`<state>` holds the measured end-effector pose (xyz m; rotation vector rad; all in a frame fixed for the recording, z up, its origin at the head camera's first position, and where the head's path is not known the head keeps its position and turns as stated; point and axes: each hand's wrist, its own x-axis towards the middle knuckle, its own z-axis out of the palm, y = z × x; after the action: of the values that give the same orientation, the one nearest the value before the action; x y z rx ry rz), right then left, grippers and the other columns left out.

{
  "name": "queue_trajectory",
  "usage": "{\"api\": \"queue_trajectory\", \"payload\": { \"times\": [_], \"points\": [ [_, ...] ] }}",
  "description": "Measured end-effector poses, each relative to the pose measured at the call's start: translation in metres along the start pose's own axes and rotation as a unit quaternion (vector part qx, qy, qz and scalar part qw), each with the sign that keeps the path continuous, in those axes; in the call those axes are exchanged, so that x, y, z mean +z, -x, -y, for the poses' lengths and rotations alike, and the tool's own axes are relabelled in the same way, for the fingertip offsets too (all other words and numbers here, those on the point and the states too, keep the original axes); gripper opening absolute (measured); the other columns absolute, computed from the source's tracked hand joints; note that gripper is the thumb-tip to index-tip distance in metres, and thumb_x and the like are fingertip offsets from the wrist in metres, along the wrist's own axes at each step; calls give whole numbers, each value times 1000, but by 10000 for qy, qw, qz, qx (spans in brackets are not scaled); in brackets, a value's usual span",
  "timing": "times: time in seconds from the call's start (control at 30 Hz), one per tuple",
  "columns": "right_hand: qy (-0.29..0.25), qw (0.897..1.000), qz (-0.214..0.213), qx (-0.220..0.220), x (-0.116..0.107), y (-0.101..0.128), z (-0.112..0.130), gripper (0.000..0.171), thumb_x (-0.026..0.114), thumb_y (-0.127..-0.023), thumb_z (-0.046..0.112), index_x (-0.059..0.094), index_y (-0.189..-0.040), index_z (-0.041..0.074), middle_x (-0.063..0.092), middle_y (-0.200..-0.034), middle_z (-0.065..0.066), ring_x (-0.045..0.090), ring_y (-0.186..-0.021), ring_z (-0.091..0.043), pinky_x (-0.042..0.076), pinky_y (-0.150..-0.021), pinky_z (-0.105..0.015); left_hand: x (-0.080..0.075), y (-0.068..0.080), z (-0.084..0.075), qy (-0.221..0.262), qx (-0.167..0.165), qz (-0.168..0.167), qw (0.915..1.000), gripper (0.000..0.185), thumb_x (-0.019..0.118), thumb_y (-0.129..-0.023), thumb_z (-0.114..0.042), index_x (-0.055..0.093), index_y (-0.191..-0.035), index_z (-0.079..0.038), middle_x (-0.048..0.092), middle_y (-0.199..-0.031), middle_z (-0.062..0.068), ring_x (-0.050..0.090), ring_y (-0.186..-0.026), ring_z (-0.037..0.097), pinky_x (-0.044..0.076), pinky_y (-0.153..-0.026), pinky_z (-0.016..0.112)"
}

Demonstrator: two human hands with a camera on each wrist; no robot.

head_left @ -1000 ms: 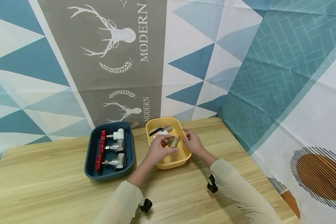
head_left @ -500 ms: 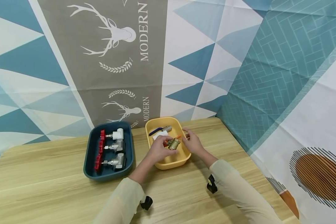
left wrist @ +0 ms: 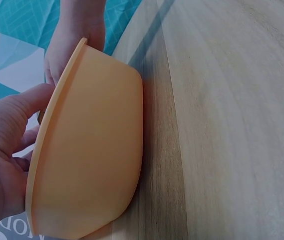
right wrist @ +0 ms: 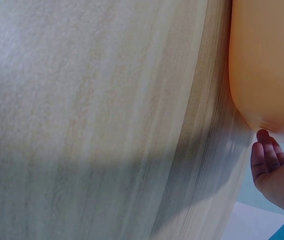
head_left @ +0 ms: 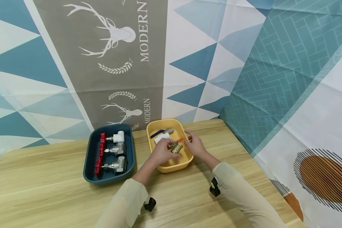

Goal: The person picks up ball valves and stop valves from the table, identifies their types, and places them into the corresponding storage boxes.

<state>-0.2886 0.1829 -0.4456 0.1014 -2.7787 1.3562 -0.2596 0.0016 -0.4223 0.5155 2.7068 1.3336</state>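
Note:
My left hand (head_left: 162, 152) reaches over the near left part of a yellow tray (head_left: 174, 167) and holds a brass valve (head_left: 176, 148) between thumb and fingers. An orange lever (head_left: 179, 139) shows just behind the brass body. At the tray's right side, my right hand (head_left: 196, 145) grips the rim, its fingers (right wrist: 268, 152) against the outer wall. From the left wrist, the tray wall hides the valve, and the left thumb (left wrist: 34, 97) shows at the rim. A blue-handled metal valve (head_left: 167, 130) and a white piece (head_left: 161, 137) lie in the tray's far left part.
A dark blue tray (head_left: 86, 169) stands to the left, holding a white valve (head_left: 119, 136) and two metal valves (head_left: 120, 164), all with red handles. Both trays are on a wooden table (head_left: 60, 196), near a patterned cloth backdrop (head_left: 148, 79).
The brass valve has tilted slightly in my left fingers. My right hand stays at the tray's rim, and the whole head view has shifted a little.

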Motion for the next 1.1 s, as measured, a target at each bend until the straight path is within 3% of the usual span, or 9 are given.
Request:
{"api": "queue_trajectory", "payload": {
  "times": [0.43, 1.1],
  "points": [
    [-62, 9999, 49, 77, 1, 0, -1, 45, 53, -94, 13, 44, -138, 12, 62, -107, -16, 60, -89, -24, 52, -63, -27, 5, -4, 1, -255, -27, 127, 9996, 55, 83, -67, -17, 61, -114, -1, 58, -112, 14, 53, -100, 24, 46, -90, 39],
    [-152, 9998, 51, 135, 1, 0, 0, 45, 52, -94, 11, 44, -138, 10, 62, -109, -17, 60, -92, -25, 54, -66, -30, 10, -15, 7, -447, -33, 295, 9986, 55, 84, -66, -19, 62, -113, 0, 60, -115, 12, 52, -110, 25, 43, -98, 39]
  ]
}}
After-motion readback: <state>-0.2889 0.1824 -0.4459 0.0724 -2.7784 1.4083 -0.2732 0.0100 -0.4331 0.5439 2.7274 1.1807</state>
